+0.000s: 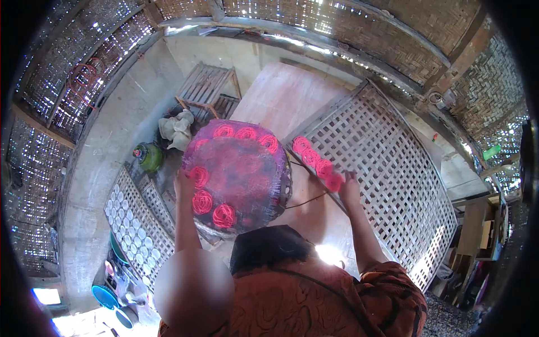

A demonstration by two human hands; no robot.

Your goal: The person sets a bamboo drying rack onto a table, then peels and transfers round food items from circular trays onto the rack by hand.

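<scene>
A round tray (247, 180) with a purple, fringed edge and a pink-stained middle carries several bright pink coils of thin strands, set around its border. At its left edge is my left hand (182, 182), against one pink coil (197, 177); the fingers are too small and dark to make out. To the right, my right hand (351, 191) has its fingers closed at a slightly blurred pink coil (334, 181), at the near-left edge of the woven lattice rack (382, 163). More coils (309, 157) lie in a row along that same edge.
A pale board (286, 92) extends behind the tray. A green gas cylinder (149, 157) and a slatted wooden stand (205, 90) are at the left. Another lattice rack (137, 224) holds several pale round pieces. Low woven walls and beams surround the space.
</scene>
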